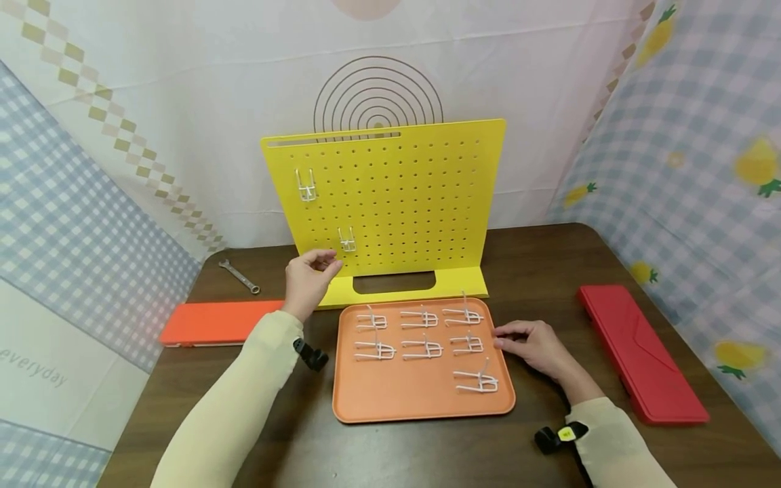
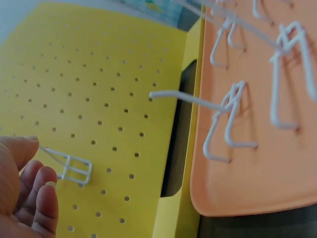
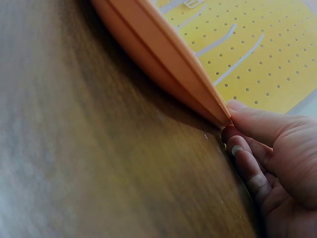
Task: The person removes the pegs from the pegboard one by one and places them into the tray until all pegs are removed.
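A yellow pegboard [image 1: 390, 196] stands upright, with one white wire hook [image 1: 307, 186] at its upper left and another white wire hook [image 1: 347, 240] lower down. My left hand [image 1: 308, 281] is just below and left of the lower hook, thumb and fingers loosely bent and apart. In the left wrist view its thumb tip appears right by that hook's prong. My right hand [image 1: 537, 346] pinches the right rim of the orange tray [image 1: 396, 400], thumb above and fingers below. Several white wire hooks [image 1: 478, 383] lie on the tray in rows.
A long orange case [image 1: 213, 322] lies left of the tray, partly behind my left forearm. A combination wrench [image 1: 240, 276] lies at the table's back left. On the right lies a red case [image 1: 643, 352]. Patterned cloth [image 1: 244, 68] hangs behind and at both sides.
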Tool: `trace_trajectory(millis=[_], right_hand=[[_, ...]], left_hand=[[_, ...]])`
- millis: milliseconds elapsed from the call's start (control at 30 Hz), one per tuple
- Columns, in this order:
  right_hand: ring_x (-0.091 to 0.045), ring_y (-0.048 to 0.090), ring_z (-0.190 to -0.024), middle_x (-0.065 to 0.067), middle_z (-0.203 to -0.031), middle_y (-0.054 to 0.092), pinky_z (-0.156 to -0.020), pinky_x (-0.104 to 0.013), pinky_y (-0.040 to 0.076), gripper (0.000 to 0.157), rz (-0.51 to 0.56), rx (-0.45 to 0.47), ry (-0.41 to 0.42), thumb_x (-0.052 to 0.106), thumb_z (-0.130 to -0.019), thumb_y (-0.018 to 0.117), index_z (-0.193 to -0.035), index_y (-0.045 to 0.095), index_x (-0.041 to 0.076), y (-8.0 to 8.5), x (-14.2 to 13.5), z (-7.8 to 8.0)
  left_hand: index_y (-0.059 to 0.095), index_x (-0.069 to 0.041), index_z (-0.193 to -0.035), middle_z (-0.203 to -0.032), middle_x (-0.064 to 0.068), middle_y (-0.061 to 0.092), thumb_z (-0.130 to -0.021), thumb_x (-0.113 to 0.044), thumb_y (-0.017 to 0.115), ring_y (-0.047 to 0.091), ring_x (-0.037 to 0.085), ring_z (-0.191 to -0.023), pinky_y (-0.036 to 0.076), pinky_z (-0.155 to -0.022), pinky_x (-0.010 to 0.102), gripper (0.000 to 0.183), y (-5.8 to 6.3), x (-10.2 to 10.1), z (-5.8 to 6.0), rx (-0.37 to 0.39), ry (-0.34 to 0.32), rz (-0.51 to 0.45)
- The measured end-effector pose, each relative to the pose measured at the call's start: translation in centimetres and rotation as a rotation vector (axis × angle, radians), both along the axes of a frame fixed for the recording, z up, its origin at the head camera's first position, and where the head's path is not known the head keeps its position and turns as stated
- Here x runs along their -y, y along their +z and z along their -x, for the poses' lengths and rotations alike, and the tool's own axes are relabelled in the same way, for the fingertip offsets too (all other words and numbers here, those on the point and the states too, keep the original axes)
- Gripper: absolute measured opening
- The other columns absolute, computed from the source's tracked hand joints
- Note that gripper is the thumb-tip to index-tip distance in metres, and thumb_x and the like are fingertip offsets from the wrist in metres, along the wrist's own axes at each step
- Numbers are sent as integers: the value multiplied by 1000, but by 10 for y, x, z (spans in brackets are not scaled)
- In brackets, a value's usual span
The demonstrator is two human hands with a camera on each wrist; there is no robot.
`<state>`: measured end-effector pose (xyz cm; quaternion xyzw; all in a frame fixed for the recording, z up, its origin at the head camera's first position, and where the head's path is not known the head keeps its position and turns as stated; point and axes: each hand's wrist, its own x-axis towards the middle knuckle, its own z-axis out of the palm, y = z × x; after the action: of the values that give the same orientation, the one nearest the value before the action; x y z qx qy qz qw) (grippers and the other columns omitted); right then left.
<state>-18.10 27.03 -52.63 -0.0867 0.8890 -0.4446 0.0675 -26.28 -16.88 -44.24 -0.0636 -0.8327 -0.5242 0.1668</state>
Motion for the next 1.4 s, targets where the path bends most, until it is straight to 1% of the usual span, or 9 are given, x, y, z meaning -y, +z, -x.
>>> trace_trajectory(millis=[200,300,467,700,833,1000,1200,1267,1400], right_hand=[[-18,62,-95,-2,-103,71,-75,-28,51,28,4,8,-4,33,-83,76,-105,76,17,0,0,-1],[-18,62,-95,-1,-102,71,-75,-28,51,28,7,3,-4,33,-82,76,-105,76,17,0,0,-1],[-19,62,-95,-1,-102,71,-75,-28,51,28,17,1,-2,33,-82,76,-105,76,17,0,1,-1],[-18,63,-96,0,-102,71,-75,-27,50,27,17,-7,3,34,-82,76,-104,76,18,-1,0,0],[-17,63,-95,0,-102,71,-75,-27,50,27,12,-8,4,35,-82,76,-104,76,19,-2,0,1],[-18,62,-94,0,-102,71,-74,-28,50,27,10,-1,-2,34,-82,76,-104,76,18,-2,0,1],[-18,62,-94,-1,-102,71,-74,-28,50,28,7,6,-4,34,-82,76,-105,76,17,-1,1,0],[-18,62,-94,-1,-102,71,-74,-27,50,29,4,5,-3,35,-82,76,-105,76,17,-1,0,0],[-18,62,-94,-1,-102,71,-73,-27,50,28,4,-1,-2,34,-82,76,-105,76,17,-1,1,0]], left_hand=[[72,-5,-107,-88,4,66,-85,-20,75,60,16,-79,50,-69,28,27,-1,-6,19,25,-19,19],[72,-6,-108,-88,4,65,-84,-21,75,60,16,-78,50,-68,27,27,-1,-8,25,52,-16,11],[73,-7,-108,-88,5,66,-84,-19,75,61,17,-78,50,-67,25,27,-1,-10,29,88,-10,-24],[72,-6,-110,-89,8,66,-86,-18,73,63,20,-77,52,-64,25,26,0,-13,33,98,-57,-86],[73,-8,-109,-90,8,67,-87,-19,73,65,22,-76,53,-61,27,25,-1,-16,34,109,-66,-116],[73,-9,-109,-93,10,68,-88,-22,71,65,25,-80,53,-63,27,25,-1,-18,35,126,-72,-151],[70,-3,-116,-103,21,68,-91,-17,68,65,34,-90,54,-68,29,29,0,-20,35,134,-100,-200],[69,-2,-117,-104,21,68,-91,-16,67,65,35,-92,54,-69,30,29,1,-20,35,138,-98,-204],[71,-3,-115,-102,16,69,-90,-19,68,66,33,-93,54,-70,28,29,3,-21,33,143,-85,-199]])
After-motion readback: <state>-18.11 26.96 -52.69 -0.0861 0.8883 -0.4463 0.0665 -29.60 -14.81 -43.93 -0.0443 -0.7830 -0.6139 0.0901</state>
